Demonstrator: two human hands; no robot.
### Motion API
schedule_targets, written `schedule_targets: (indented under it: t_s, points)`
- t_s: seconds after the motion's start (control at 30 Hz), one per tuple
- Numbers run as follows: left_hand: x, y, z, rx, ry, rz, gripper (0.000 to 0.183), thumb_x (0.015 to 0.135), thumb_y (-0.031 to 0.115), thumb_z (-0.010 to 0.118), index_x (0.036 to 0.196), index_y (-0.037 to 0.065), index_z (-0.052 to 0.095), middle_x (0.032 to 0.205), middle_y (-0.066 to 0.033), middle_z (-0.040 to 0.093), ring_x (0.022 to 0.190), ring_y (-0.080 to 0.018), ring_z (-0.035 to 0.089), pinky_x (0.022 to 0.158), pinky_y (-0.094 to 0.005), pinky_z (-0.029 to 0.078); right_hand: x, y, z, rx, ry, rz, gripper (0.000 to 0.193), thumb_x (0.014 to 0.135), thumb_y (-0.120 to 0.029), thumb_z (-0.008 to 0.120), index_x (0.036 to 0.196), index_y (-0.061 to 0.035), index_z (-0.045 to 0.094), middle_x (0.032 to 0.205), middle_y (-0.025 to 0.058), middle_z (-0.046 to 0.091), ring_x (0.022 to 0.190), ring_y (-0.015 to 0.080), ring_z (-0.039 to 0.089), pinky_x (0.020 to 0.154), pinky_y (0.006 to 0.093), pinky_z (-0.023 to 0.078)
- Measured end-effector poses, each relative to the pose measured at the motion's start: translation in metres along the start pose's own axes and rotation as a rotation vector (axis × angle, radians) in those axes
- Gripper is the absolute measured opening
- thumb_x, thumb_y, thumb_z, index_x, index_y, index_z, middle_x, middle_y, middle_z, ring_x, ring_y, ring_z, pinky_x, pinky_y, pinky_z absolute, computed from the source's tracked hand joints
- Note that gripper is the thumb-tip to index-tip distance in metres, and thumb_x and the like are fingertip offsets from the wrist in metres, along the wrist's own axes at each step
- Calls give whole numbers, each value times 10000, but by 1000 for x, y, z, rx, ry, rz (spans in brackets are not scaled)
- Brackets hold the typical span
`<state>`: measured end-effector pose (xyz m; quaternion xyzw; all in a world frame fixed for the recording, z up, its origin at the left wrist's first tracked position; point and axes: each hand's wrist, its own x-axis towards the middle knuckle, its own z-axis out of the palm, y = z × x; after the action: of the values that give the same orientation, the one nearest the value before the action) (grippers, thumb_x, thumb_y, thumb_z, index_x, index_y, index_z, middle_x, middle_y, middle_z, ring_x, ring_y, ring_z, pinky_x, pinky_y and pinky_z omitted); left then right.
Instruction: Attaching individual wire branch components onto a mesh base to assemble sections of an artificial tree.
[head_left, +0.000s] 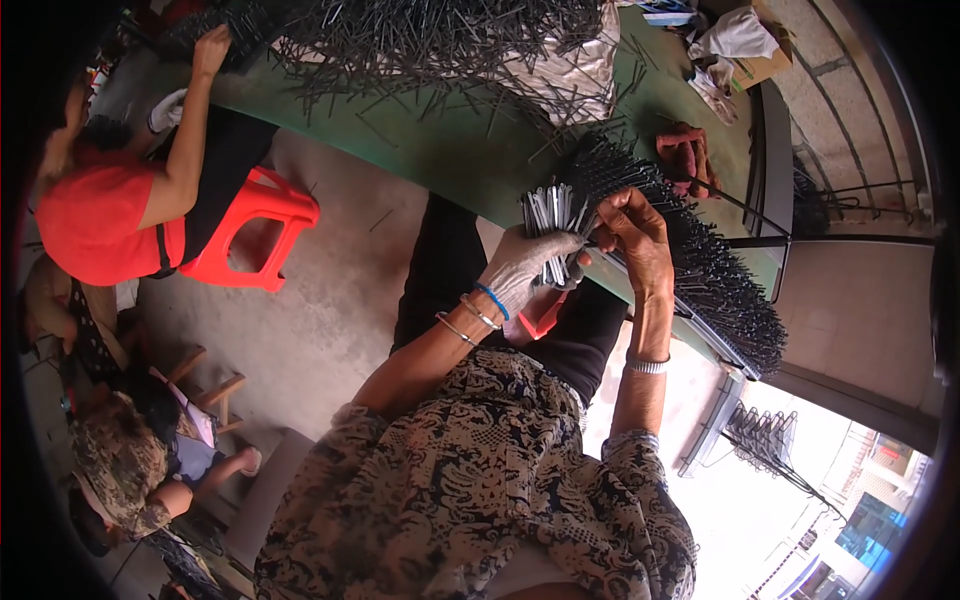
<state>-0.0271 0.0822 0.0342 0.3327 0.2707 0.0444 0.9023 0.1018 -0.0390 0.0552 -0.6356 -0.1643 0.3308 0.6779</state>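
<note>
- Standing out of both ends of the left hand in the head view, a bundle of thin metal strips is clasped by that gloved grip, in front of the lap and near the edge of the green surface.
- The long axis of the bundle is pointed roughly away from the body, leaned a little to the left at its far end.
- The bundle is placed directly left of the right hand; the left hand is wrapped around it, while the right fingertips are brought to its right side.
- The bare right grip is bent, with thumb and fingers drawn together; whether a strip is pinched there cannot be told.
- Just beyond and to the right, a long dark pile of metal pieces is spread along the surface, with a metal rail along its near side; the way to the right is partly blocked by these.
- Farther off, a heap of dark rods is laid partly on a pale cloth, and a reddish cloth is left beyond the pile.
- Well apart on the left, a red stool is seen beside a co-worker in a red top.
</note>
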Motion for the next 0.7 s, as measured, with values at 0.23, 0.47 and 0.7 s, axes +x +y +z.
schedule_targets:
  t_s: [0.23,0.47,0.7]
  points:
    - [15,-17,-16,-81,126,-32,137,847,80,687,908,-43,703,796,-96,703,652,-166,657,519,-294,565,-3,-1,2,-122,109,-161,58,947,-81,630,918,-68,581,770,41,649,561,87,551,529,218,436]
    - [3,-5,-9,-190,152,-151,143,856,99,689,918,-29,705,797,-95,699,678,-175,658,570,-297,589,32,-11,-4,-301,486,-569,56,972,-77,585,946,-27,582,802,62,676,568,89,588,518,223,476]
    - [5,-18,-12,-182,72,-166,163,878,141,686,947,-5,687,796,-100,697,650,-171,666,548,-285,574,62,0,-4,-560,531,-629,64,963,-32,566,1018,-8,590,823,78,678,579,109,601,521,244,493]
